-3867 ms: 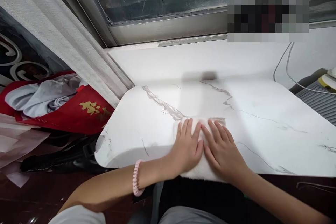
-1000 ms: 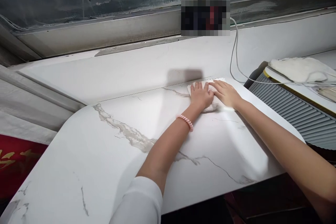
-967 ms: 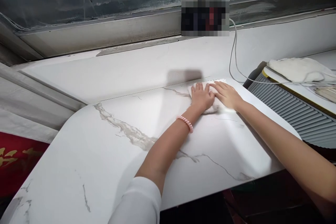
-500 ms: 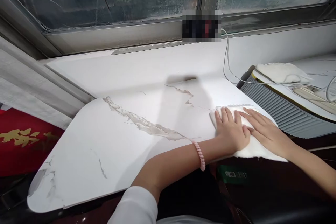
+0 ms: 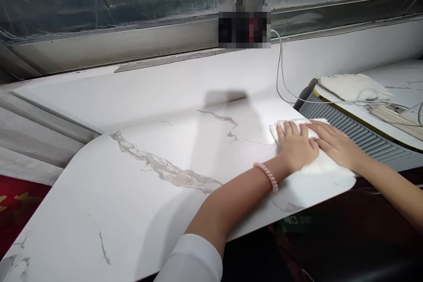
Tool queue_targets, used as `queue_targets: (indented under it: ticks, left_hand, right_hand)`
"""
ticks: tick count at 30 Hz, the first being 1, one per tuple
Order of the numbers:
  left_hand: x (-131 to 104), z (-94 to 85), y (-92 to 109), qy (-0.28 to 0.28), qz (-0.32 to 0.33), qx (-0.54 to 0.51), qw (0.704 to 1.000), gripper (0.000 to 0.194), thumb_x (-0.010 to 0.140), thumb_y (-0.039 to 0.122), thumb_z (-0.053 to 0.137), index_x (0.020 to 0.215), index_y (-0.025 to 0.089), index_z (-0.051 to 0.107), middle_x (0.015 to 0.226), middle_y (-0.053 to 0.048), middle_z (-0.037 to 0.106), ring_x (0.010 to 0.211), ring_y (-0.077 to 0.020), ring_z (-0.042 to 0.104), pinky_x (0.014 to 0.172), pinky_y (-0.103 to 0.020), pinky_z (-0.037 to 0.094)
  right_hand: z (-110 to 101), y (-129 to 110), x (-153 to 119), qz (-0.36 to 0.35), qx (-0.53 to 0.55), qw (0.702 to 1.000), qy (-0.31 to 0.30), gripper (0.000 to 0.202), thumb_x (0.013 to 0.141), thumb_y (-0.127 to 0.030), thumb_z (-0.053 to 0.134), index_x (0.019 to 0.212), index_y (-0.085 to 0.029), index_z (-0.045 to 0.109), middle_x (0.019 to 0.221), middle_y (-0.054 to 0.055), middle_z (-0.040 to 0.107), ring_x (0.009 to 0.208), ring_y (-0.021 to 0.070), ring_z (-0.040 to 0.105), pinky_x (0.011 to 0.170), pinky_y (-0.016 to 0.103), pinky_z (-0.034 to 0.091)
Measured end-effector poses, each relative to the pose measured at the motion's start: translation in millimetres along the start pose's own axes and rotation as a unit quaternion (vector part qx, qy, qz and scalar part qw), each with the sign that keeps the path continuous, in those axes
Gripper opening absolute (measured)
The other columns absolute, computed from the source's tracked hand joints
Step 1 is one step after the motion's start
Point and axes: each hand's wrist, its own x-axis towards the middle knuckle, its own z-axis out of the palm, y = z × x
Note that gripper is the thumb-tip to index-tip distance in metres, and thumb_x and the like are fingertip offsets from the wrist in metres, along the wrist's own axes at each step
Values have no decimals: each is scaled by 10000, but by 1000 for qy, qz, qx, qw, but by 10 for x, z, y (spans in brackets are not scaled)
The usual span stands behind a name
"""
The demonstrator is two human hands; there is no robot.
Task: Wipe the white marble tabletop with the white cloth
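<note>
Both hands press on a white cloth that lies on the right end of the white marble-patterned tabletop. My left hand rests flat on the cloth's left part with its fingers stretched forward. A pink beaded-looking band circles that wrist. My right hand lies beside it, fingers extended, its fingertips close to the left hand's. Some of the right fingers are partly hidden. Part of the cloth shows below the palms, near the rounded front right corner of the tabletop.
A second white cloth lies on a ribbed-sided table at the right, near a power strip. A white cable runs there from a blurred-out dark object on the window ledge. Red fabric hangs at left.
Both hands and the cloth have moved away from the tabletop's front edge, toward the back. The front right corner now shows bare. The camera view has shifted slightly.
</note>
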Motion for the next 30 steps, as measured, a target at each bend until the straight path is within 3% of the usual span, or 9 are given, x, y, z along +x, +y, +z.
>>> queue_targets:
  ticks: [4,9,16,23,26,30]
  left_hand:
    - [448,-46,-427,7,-9,22,1000,513,967,361,308,1411,124,407,1459,-147,432,1400,-266,310,1193,-451,161]
    - [894,-130,-954,1,-54,34,998,507,975,377,320,1428,164,396,1472,-125,420,1395,-246,312,1186,-423,164]
    - [1163,-239,-1412,-7,-78,26,997,513,976,404,277,1438,210,389,1480,-89,421,1383,-251,330,1155,-430,215]
    - [1067,-237,-1388,7,-88,38,995,524,978,377,261,1452,185,376,1503,-96,390,1407,-244,292,1178,-437,172]
    - [876,-234,-1296,-1,-87,36,996,547,981,384,267,1469,155,354,1529,-120,354,1436,-262,250,1191,-446,139]
    - [398,-268,-1068,-12,-88,44,995,557,987,387,253,1490,159,320,1555,-113,324,1458,-267,216,1196,-465,121]
  right_hand:
    - [72,-100,643,-5,7,1000,7,517,932,-378,250,1363,-197,470,1472,120,450,1371,305,373,1110,519,326]
    - [252,-237,1384,-43,11,998,46,487,915,-345,302,1330,-204,514,1413,101,523,1320,306,436,1066,522,371]
    - [390,-387,1921,-53,32,996,57,478,921,-357,303,1318,-227,536,1393,98,541,1297,321,447,1042,534,372]
    - [435,-398,1858,-85,2,994,66,498,938,-343,278,1375,-224,487,1420,104,512,1306,324,438,1037,531,376]
    - [406,-474,1629,-90,-13,994,64,511,947,-353,267,1391,-209,472,1452,114,478,1331,324,416,1052,532,365]
    - [340,-671,1095,-87,-31,994,62,532,954,-361,249,1392,-165,478,1473,148,450,1356,338,393,1068,533,356]
